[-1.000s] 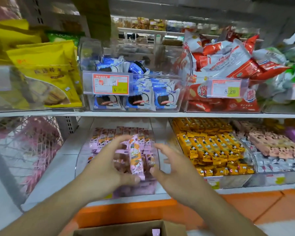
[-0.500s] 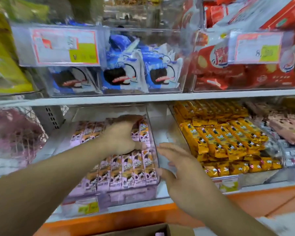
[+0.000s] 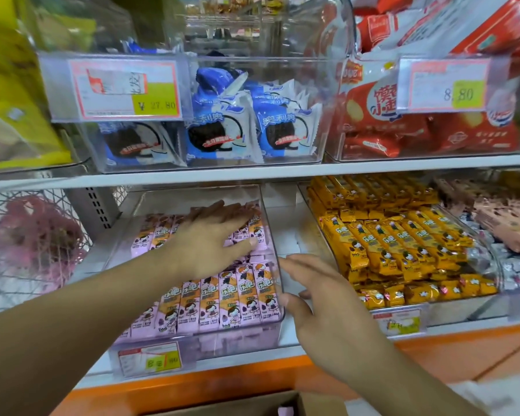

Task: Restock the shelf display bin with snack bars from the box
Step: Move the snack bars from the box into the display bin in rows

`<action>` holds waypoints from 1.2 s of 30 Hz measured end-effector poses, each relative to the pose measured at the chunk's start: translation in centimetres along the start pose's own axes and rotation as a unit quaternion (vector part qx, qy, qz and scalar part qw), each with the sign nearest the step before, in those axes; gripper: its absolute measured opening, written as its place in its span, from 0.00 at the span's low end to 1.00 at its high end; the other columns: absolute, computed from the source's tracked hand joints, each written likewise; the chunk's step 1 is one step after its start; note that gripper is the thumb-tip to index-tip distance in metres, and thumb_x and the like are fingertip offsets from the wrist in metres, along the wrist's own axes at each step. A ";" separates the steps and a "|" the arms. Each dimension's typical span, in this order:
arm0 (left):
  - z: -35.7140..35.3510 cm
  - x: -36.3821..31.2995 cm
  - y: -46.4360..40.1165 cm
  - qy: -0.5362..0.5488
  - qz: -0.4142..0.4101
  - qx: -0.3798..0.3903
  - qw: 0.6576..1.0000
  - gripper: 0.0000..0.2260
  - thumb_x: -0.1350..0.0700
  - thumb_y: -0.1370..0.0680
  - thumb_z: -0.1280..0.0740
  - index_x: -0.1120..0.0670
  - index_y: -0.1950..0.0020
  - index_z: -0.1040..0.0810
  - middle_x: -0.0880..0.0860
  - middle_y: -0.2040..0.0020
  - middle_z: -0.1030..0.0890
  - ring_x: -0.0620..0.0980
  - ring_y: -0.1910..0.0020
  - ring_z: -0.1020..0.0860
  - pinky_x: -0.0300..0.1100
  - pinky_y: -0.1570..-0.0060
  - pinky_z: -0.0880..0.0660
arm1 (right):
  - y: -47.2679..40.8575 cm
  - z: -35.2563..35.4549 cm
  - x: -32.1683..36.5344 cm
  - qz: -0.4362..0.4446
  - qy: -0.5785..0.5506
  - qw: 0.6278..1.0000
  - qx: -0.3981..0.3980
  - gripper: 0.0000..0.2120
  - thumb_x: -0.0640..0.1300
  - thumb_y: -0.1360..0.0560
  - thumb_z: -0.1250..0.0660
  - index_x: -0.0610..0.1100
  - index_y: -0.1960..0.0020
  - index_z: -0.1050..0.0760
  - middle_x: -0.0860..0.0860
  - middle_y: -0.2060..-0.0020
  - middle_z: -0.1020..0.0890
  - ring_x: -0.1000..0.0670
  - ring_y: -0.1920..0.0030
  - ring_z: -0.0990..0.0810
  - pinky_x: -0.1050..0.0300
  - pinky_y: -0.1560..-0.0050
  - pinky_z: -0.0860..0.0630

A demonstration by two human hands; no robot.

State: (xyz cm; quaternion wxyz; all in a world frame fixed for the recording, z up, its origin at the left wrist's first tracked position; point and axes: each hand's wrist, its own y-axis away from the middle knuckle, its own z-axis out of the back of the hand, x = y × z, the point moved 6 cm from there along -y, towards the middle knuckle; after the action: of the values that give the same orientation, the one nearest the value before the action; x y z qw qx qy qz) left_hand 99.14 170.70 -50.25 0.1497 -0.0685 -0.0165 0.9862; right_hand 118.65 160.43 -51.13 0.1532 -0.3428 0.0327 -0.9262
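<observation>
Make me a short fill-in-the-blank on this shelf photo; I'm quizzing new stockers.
1. The left hand lies flat on the ____ bars.
2. The bin to the right holds ____ bars.
3. The right hand holds ____.
4. The box sits ____ the shelf.

Missing: pink; yellow; nothing; below

The left hand is covering several pink snack bars at the back of the clear bin. The bottom edge is cutting off the cardboard box. The bin's price label is blurring past reading.
</observation>
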 end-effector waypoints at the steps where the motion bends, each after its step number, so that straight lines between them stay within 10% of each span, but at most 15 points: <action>1: -0.3 -0.1 -0.1 -0.009 0.002 0.011 1.000 0.29 0.29 0.19 0.53 0.32 0.18 0.53 0.40 0.16 0.53 0.47 0.16 0.56 0.54 0.18 0.58 | 0.0 0.0 0.0 0.002 -0.001 1.000 -0.002 0.26 0.46 0.16 0.34 0.60 0.21 0.35 0.73 0.37 0.39 0.67 0.38 0.35 0.74 0.32 0.36; 10: -2.1 0.9 -2.1 -0.063 0.011 0.012 0.998 0.29 0.32 0.18 0.62 0.36 0.17 0.58 0.42 0.15 0.55 0.49 0.16 0.57 0.57 0.18 0.58 | -0.1 -0.1 -0.3 0.023 0.004 1.000 -0.017 0.26 0.47 0.16 0.34 0.61 0.21 0.34 0.67 0.30 0.33 0.65 0.34 0.33 0.67 0.28 0.32; 16: -1.6 0.6 -1.5 -0.058 0.008 0.014 0.998 0.31 0.31 0.19 0.63 0.37 0.17 0.59 0.46 0.15 0.57 0.49 0.16 0.59 0.54 0.18 0.59 | 0.1 -0.4 -0.7 -0.001 -0.010 1.000 -0.009 0.27 0.47 0.15 0.35 0.62 0.20 0.36 0.74 0.42 0.35 0.67 0.43 0.31 0.84 0.44 0.37; 24: 2.4 -2.1 8.8 0.146 -0.014 -0.094 0.985 0.25 0.39 0.14 0.49 0.43 0.17 0.40 0.46 0.18 0.37 0.47 0.19 0.42 0.44 0.19 0.47 | 2.1 -1.9 -2.8 -0.110 -0.050 0.993 -0.008 0.15 0.51 0.19 0.31 0.51 0.33 0.25 0.57 0.49 0.18 0.54 0.47 0.19 0.54 0.41 0.22; 29: 0.2 -3.8 21.1 0.157 -0.016 -0.123 0.980 0.19 0.43 0.15 0.45 0.49 0.29 0.27 0.46 0.32 0.24 0.46 0.31 0.28 0.45 0.30 0.32 | 6.0 -5.1 -3.2 -0.137 -0.015 0.983 0.119 0.02 0.48 0.20 0.30 0.50 0.48 0.20 0.58 0.57 0.16 0.56 0.57 0.19 0.69 0.62 0.28; 36: -14.4 1.8 31.7 0.140 0.152 -0.032 0.978 0.18 0.41 0.17 0.41 0.43 0.29 0.29 0.44 0.34 0.23 0.48 0.36 0.25 0.45 0.36 0.29 | 11.4 -13.5 -4.0 -0.091 0.076 0.935 0.335 0.17 0.52 0.21 0.31 0.56 0.33 0.25 0.57 0.43 0.18 0.54 0.46 0.18 0.51 0.41 0.19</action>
State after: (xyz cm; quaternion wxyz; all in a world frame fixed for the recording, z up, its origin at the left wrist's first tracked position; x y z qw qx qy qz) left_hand 90.14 141.13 -66.40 -0.0039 -0.2127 -0.0161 0.9770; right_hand 115.80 150.22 -65.83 0.1711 -0.2015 -0.2990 -0.9169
